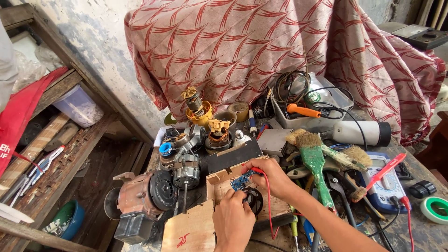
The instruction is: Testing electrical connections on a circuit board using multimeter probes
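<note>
Far left shelf: a red cloth hangs over a wooden shelf, a pale lidded plastic tub sits above, and pliers with light handles lie on the planks.
Floor bowl: a green-and-blue bowl lies low down at the left.
Desk, left edge: a rusty pink motor housing with a black fan face, and beside it smaller motor armatures, crowd the desk.
Wooden box: an open plywood box stands mid-desk; its front panel bears a red hand-drawn mark low at the left corner.
Left hand: rests over the box's front, fingers curled down by a black round speaker; whether the grip pinches anything I cannot tell.
Circuit board: small, blue, held above the open box, just above the speaker.
Right hand: thumb and fingers closed narrowly on the board's right end, with a red wire running down beneath the hand.
Behind: a patterned red-and-cream cloth drapes the back.
Right of the hands: a green-handled paintbrush lies close beside the forearm, over loose tools.
Further right: a grey tray with an orange-handled tool and black cables, then a white cylinder with a black end.
Far right: a blue-edged multimeter with a red probe across it, and a green tape roll.
</note>
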